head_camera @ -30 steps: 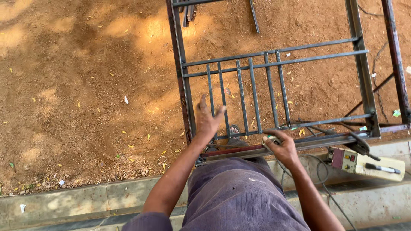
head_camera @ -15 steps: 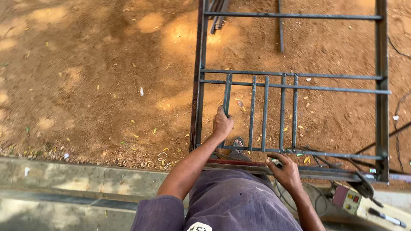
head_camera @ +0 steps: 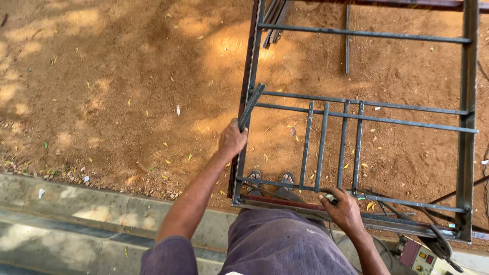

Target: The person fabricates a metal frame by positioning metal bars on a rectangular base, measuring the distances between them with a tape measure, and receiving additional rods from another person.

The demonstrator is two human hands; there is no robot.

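Over bare dirt ground [head_camera: 102, 102] lies the steel grille frame [head_camera: 466, 153]. Since the earlier frame, the loose bar [head_camera: 252, 104] has swung off the uprights toward the frame's left rail; left hand [head_camera: 233, 138] fingers grip it. Right hand [head_camera: 346, 211] fingers close around the bottom rail [head_camera: 407, 202].

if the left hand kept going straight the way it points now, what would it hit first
Probably the upper pair of crossbars of the metal frame: the left hand points up along the loose bar it grips, whose tip nearly reaches them, though depth is unclear.
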